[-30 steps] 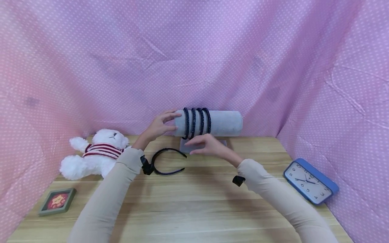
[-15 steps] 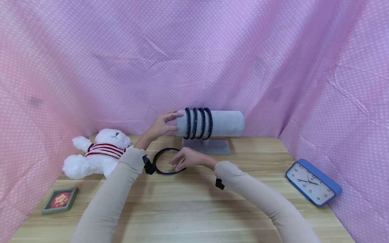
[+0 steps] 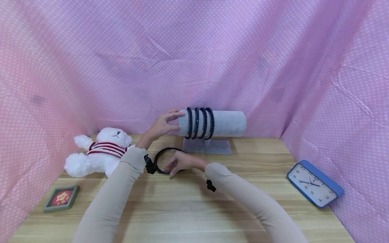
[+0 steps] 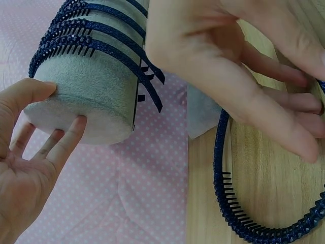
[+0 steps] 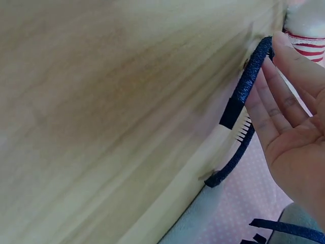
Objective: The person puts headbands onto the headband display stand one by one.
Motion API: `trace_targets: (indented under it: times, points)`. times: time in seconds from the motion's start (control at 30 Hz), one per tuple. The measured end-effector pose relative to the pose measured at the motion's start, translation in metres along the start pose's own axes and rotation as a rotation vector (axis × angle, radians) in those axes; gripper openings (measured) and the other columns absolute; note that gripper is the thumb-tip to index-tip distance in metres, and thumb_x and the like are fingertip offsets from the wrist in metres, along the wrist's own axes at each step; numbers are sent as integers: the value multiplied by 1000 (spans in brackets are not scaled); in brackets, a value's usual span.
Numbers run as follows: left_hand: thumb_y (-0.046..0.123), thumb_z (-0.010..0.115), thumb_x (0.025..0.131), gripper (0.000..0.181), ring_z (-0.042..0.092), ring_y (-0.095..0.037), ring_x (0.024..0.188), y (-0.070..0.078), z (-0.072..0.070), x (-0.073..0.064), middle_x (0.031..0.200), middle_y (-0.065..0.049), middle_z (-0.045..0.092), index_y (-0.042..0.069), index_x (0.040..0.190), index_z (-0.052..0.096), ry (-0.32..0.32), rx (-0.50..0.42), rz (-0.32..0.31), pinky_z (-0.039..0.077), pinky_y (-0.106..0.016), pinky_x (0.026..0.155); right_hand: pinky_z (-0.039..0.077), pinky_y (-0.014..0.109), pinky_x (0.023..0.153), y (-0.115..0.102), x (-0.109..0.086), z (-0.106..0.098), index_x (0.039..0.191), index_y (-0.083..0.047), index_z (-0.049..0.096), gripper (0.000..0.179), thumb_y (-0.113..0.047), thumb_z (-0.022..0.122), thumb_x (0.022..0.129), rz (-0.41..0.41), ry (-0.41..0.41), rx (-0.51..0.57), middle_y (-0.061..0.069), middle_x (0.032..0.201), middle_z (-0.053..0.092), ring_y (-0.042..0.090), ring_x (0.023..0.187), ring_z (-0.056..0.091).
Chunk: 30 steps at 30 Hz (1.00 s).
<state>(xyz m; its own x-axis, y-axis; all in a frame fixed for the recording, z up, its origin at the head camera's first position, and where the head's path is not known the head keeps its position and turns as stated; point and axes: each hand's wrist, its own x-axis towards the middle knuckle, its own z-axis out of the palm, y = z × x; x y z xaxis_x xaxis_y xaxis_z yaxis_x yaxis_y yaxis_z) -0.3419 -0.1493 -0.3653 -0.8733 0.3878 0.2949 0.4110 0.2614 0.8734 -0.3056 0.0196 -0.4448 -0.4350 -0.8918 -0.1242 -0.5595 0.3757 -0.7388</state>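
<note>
A grey fabric-covered roll (image 3: pixel 229 123) lies level on its display stand, whose flat base (image 3: pixel 223 147) rests on the table. Several dark, toothed headbands (image 3: pixel 212 123) hang side by side over its left half. My left hand (image 3: pixel 161 126) holds the roll's left end, thumb on the side and fingertips against the end face in the left wrist view. Another dark headband (image 4: pixel 219 162) lies on the table in front of the stand. My right hand (image 3: pixel 181 161) pinches one arm of this headband, with the thumb and fingers on either side of it in the right wrist view.
A white plush bear (image 3: pixel 103 155) in a striped sweater lies left of my left forearm. Nearer on the left is a small framed picture (image 3: pixel 62 198). A blue clock (image 3: pixel 316 184) leans at the right edge. Pink dotted cloth (image 3: pixel 194 60) encloses the table (image 3: pixel 182 209).
My right hand has come down and left from beside the stand's base to the loose headband and closed on its arm. My left hand has stayed at the roll's end.
</note>
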Motion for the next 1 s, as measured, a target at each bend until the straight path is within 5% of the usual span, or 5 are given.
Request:
trace_targets:
  times: [0.33,0.77,1.0]
  points:
    - [-2,69,93,52,36,-39,149,2,2,2,166,-15,28,3,144,56,1,-9,12,34,-62,119,55,11,75,-1,2,0,116,7,74,34,5,80,82,19,-18,-38,19,98,78,2,79,66]
    - [-3,68,94,51,36,-39,149,2,1,2,166,-15,29,0,143,56,2,-30,15,34,-60,120,53,12,74,-8,-13,-17,109,5,77,29,12,74,82,-10,-131,-186,15,92,77,1,77,61]
    - [-3,68,94,52,35,-36,151,-1,1,1,167,-14,28,1,144,56,2,-20,9,36,-54,120,54,13,74,-14,-34,-36,105,-1,79,25,9,71,84,-37,-135,-247,9,93,77,13,86,70]
